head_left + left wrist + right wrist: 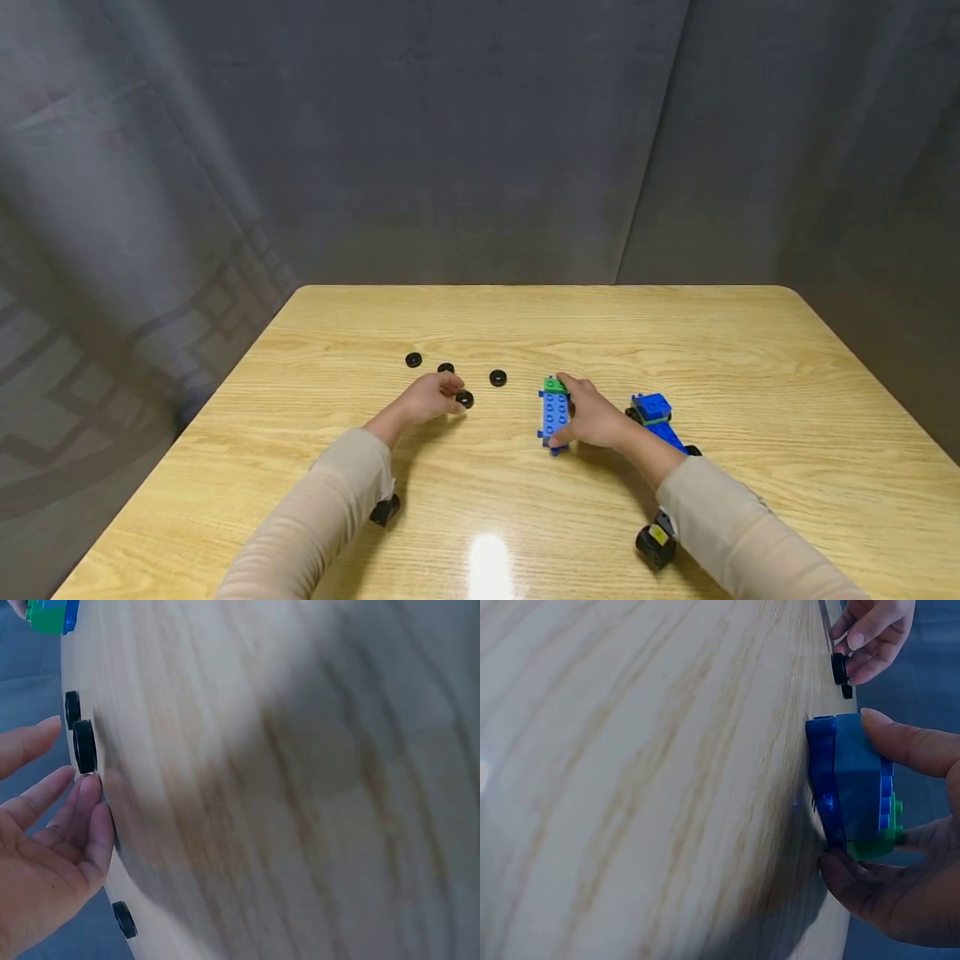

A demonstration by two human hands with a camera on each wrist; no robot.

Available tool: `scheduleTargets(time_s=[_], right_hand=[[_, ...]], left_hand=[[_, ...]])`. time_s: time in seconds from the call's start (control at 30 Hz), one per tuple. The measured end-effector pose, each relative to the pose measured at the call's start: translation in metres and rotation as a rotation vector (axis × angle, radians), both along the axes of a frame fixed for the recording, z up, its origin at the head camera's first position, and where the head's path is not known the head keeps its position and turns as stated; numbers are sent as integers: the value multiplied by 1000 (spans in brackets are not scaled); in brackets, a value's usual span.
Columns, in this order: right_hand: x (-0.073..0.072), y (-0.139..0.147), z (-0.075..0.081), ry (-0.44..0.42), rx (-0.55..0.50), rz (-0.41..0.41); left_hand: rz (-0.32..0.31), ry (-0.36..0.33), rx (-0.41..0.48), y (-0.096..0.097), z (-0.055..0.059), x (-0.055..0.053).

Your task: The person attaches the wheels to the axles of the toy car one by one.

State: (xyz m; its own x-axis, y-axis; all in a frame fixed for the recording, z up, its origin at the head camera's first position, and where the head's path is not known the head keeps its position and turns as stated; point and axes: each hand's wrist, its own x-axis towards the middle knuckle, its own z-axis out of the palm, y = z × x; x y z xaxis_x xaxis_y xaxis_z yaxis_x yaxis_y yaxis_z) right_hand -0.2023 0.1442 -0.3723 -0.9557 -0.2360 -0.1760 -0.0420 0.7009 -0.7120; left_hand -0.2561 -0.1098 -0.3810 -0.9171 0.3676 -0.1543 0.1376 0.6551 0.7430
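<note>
On the table my right hand (pixel 596 415) holds a blue toy car chassis (pixel 555 412) made of studded building blocks, thumb at its near end and fingers at the far end. A green block (pixel 553 384) caps that far end, and small pegs stick out along the side. My left hand (pixel 432 397) reaches to a black toy wheel (pixel 464 400); in the left wrist view the thumb stands apart from this wheel (pixel 85 746), while the fingertips are right beside it. Other black wheels lie close by, one to the right (pixel 498 378) and one at the far left (pixel 413 360).
Beside my right forearm stands a blue block vehicle (pixel 654 408) with black wheels, partly hidden by the arm. Black camera parts show at the left wrist (pixel 386 510) and right wrist (pixel 656 546). Grey curtains (pixel 465 150) hang behind the wooden table (pixel 712 325).
</note>
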Motion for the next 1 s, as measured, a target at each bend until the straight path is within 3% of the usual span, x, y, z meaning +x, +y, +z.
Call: scheduleTargets(time_s=[0.37, 0.7, 1.0], right_hand=[[0, 0, 2, -14, 33, -8], [-2, 1, -2, 49, 34, -5], [-2, 1, -1, 4, 35, -35]], left_hand=[[-36, 40, -78, 7, 0, -1], [-64, 67, -140, 9, -1, -4], [-66, 70, -195, 12, -2, -6]])
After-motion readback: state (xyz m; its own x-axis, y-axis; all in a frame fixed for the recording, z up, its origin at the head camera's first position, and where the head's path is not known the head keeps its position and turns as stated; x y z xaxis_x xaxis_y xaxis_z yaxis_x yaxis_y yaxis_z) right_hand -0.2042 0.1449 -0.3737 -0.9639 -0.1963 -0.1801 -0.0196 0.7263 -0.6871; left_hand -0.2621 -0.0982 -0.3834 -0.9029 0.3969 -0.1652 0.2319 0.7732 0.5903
